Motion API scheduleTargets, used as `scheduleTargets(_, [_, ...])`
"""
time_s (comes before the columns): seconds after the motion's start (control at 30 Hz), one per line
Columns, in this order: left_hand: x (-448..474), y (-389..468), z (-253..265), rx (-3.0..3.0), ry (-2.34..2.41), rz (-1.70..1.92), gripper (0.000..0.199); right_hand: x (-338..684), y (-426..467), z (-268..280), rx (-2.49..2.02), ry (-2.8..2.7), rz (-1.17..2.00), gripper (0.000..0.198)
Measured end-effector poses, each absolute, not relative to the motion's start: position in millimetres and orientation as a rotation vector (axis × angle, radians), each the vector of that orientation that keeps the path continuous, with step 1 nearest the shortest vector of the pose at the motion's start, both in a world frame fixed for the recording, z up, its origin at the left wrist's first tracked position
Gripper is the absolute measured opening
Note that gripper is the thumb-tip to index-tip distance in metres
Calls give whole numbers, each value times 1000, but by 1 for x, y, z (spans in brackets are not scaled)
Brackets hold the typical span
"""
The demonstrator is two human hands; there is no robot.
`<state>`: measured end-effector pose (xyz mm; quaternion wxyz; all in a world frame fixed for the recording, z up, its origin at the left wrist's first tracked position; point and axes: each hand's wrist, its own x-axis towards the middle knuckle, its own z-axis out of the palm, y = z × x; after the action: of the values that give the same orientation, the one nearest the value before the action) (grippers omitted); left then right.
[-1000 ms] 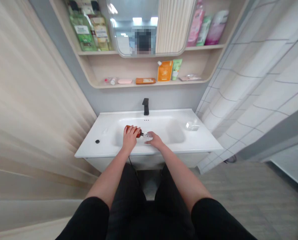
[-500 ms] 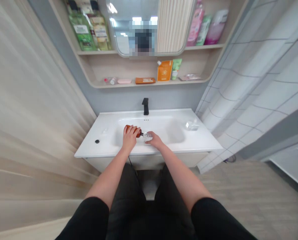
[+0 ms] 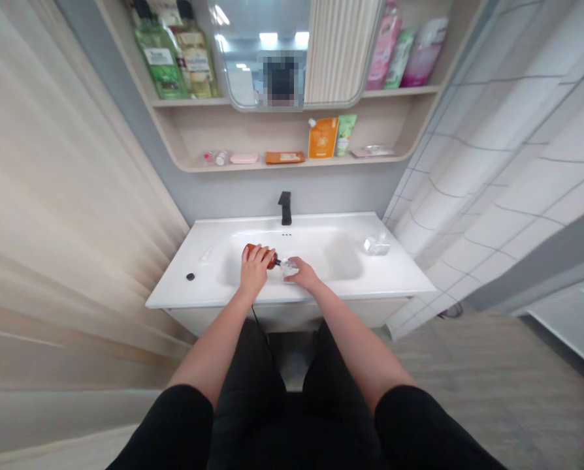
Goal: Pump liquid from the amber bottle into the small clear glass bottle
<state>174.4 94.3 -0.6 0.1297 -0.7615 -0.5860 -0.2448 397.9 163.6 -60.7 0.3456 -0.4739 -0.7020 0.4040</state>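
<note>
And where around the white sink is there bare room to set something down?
Bare: the white countertop at right, in front of the clear, boxy container, and the right part of the white basin, beyond the right hand. Crowded: mid-basin, where the left hand holds a cylindrical amber bottle with its black neck at the clear vessel in the right hand.

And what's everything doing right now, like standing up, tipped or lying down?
Brown bottle: tipped, in left hand
Clear container: in right hand, by bottle's neck
Orange pouch: standing, capped
Green tube: standing
Green bottle: standing, capped
Orange packet: lying flat
Clear box: resting on counter
Black faucet: no water showing
</note>
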Motion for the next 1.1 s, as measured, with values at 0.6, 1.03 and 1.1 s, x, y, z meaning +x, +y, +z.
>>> scheduleTargets(0.6, [175, 94, 0, -2212, -1696, -692, 66, 398, 160, -56, -1227, -1822, 1030, 77])
scheduleTargets(1.03, [175, 92, 0, -2222, -1692, -703, 64, 399, 160, -53, -1258, -1830, 1043, 81])
scheduleTargets(1.1, [175, 93, 0, -2222, -1691, -697, 64, 399, 160, -53, -1258, -1819, 1059, 85])
